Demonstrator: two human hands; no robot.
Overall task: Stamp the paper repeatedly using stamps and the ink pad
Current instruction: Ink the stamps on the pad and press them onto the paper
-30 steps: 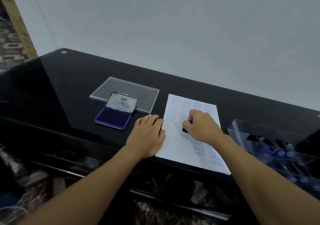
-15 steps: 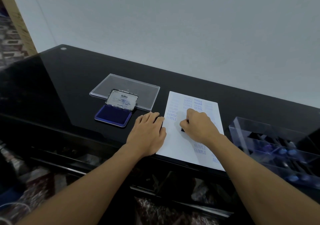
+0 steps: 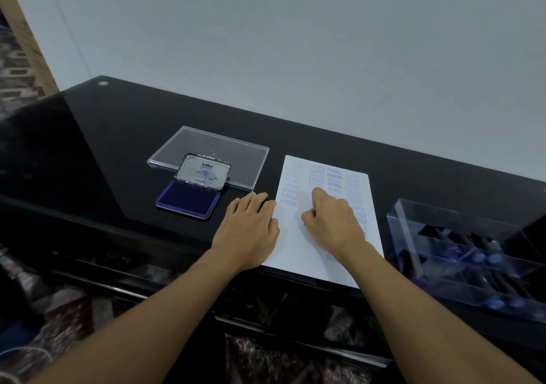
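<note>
A white sheet of paper (image 3: 298, 245) lies on the black glass table, printed with several blue marks reading SAMPLE, FRAGILE and AIR MAIL. My right hand (image 3: 332, 219) is curled into a fist around a stamp and presses it down on the middle of the sheet; the stamp itself is almost fully hidden under the fingers. My left hand (image 3: 251, 227) lies flat with straight fingers on the paper's left edge, holding it down. The open ink pad (image 3: 189, 199), with a blue pad and a raised metal lid, sits left of the paper.
A clear plastic lid (image 3: 218, 150) lies behind the ink pad. A clear compartment box (image 3: 461, 250) with several more stamps stands at the right. The table's front edge (image 3: 147, 245) runs just below my hands. A grey wall rises behind the table.
My right hand has shifted slightly up the sheet with the stamp, and the stamp's purple tip is no longer showing. The left hand has stayed on the paper's edge.
</note>
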